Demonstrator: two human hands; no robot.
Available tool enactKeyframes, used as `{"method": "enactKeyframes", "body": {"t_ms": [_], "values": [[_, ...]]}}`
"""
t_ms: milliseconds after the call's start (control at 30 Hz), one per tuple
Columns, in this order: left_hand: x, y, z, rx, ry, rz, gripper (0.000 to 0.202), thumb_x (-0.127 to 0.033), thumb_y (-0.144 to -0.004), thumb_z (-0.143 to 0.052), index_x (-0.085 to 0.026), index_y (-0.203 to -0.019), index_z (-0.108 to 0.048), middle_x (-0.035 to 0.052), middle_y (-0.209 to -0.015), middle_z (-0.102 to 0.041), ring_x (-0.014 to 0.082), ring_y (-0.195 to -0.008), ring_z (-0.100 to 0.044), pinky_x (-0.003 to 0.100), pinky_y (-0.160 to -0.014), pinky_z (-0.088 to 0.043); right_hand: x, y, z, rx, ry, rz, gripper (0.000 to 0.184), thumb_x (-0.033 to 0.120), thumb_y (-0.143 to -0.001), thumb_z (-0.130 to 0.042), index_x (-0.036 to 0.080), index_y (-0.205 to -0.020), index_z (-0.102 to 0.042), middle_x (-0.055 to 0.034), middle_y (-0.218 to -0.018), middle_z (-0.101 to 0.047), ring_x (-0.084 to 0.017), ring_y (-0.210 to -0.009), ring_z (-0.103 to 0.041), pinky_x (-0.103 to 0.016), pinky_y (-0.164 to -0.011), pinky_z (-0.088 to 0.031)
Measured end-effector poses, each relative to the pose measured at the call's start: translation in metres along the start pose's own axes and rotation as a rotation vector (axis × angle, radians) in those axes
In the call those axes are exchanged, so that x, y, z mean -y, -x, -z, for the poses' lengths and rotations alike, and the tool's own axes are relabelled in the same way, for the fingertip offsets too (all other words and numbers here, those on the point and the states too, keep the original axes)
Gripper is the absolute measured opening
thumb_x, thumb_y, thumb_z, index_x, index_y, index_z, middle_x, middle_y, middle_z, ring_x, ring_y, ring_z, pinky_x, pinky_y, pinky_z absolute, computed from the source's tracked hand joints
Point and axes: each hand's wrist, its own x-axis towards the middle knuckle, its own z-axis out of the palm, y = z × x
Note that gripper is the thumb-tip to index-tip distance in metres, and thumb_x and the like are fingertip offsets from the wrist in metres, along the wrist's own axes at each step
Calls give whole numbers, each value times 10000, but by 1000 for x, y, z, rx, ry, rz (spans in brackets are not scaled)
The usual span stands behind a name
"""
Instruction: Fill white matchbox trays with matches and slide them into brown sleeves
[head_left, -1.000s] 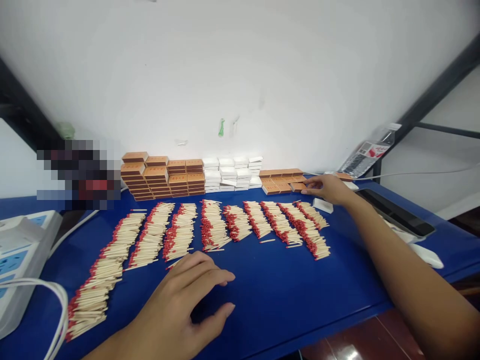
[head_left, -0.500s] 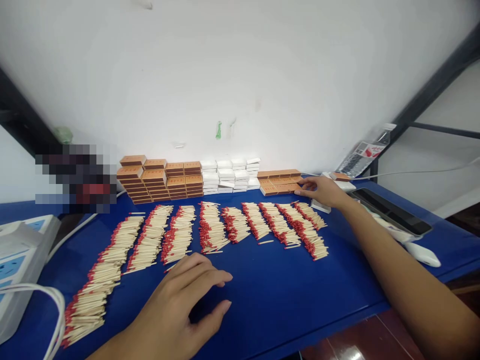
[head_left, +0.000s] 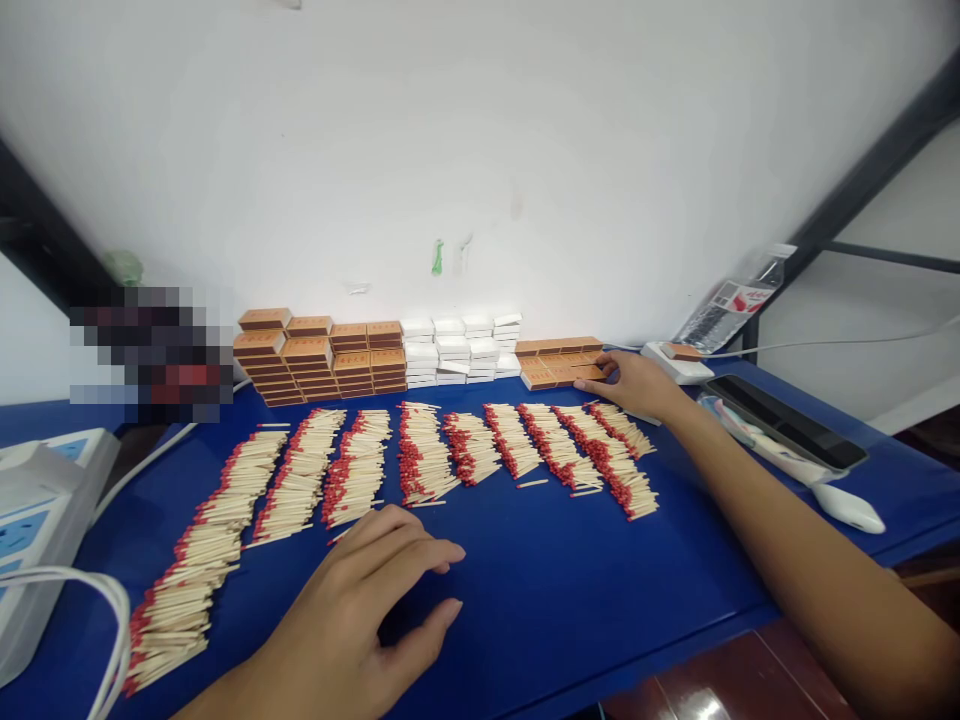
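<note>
Matchboxes (head_left: pixel 551 374) in a low orange block near the wall (head_left: pixel 570 180), right hand (head_left: pixel 639 382) at the near right end.

I read this grip as narrow, finger and thumb at the block's edge, though I cannot tell whether they pinch a box; the left hand (head_left: pixel 360 600) curves wide, nothing visible in it. For a flush row, I judge light sideways pressure best, wrist lifted clear of the match pile (head_left: pixel 628 432) just in front.
</note>
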Motion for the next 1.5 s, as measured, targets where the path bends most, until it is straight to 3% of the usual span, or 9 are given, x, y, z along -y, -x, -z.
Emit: {"method": "enactKeyframes", "body": {"t_ms": [267, 467, 633, 767, 967, 1100, 1200, 1400, 1500], "values": [[-1, -1, 1, -25, 4, -7, 297, -144, -965, -690, -253, -1241, -698, 41, -998, -767, 198, -937, -704, 307, -824, -631, -7, -2, -3, -10, -49, 6, 637, 716, -822, -732, 185, -1172, -726, -154, -1121, -807, -325, -941, -742, -445, -829, -574], [-1, -1, 1, -24, -12, -13, 295, -144, -970, -685, -249, -1245, -694, 44, -995, -764, 200, -934, -700, 307, -823, -630, -32, 1, 23, -9, -73, 14, 611, 764, -784, -732, 208, -1033, -777, -148, -1024, -814, -343, -920, -740, -483, -834, -579], [-1, 2, 1, -8, -17, -28, 306, -141, -982, -681, -248, -1268, -669, 42, -1013, -762, 202, -950, -688, 319, -843, -621, -57, 20, 52, 183, -132, -33, 617, 780, -671, -821, 244, -977, -821, -133, -971, -806, -361, -920, -734, -504, -811, -609], [1, 2, 0, 5, -19, -24, 308, -132, -992, -669, -250, -1276, -654, 36, -1024, -752, 197, -963, -675, 317, -848, -609, -65, 32, 61, 325, -168, 39, 506, 703, -720, -833, 289, -1011, -852, -103, -970, -817, -335, -906, -739, -451, -763, -608], [2, 2, -1, 11, -18, -23, 305, -131, -1001, -664, -250, -1282, -655, 35, -1033, -740, 192, -978, -666, 312, -859, -600, -65, 33, 59, 218, -211, 23, 399, 719, -769, -789, 321, -773, -812, -63, -793, -768, -291, -754, -690, -414, -646, -575], [3, 4, -1, 7, -18, -10, 305, -140, -1000, -679, -264, -1278, -660, 28, -1038, -741, 191, -998, -669, 313, -878, -602, -30, 45, 71, 29, -414, 40, 372, 740, -808, -771, 372, -840, -811, -25, -810, -737, -273, -783, -666, -413, -671, -576], [4, 4, -1, 18, -21, -4, 302, -147, -1000, -681, -267, -1276, -660, 28, -1051, -752, 197, -1010, -673, 324, -895, -603, 29, 75, 81, 10, -560, 76, 339, 678, -861, -780, 368, -994, -814, -24, -845, -743, -257, -791, -665, -389, -667, -555], [3, 4, -1, 41, -51, 0, 348, -206, -983, -723, -278, -1313, -637, 36, -1114, -756, 226, -1075, -666, 363, -933, -609, 165, 161, 55, 452, -699, 277, 231, 481, -991, -722, 282, -1100, -769, -27, -933, -759, -198, -811, -687, -342, -719, -543], [3, 4, -2, 54, -113, 14, 505, -326, -912, -832, -280, -1367, -617, 59, -1229, -743, 281, -1173, -654, 443, -1004, -612, 195, 181, 40, 425, -593, 351, 169, 371, -996, -734, 283, -1139, -747, -21, -1048, -761, -192, -883, -688, -343, -794, -545]]}}
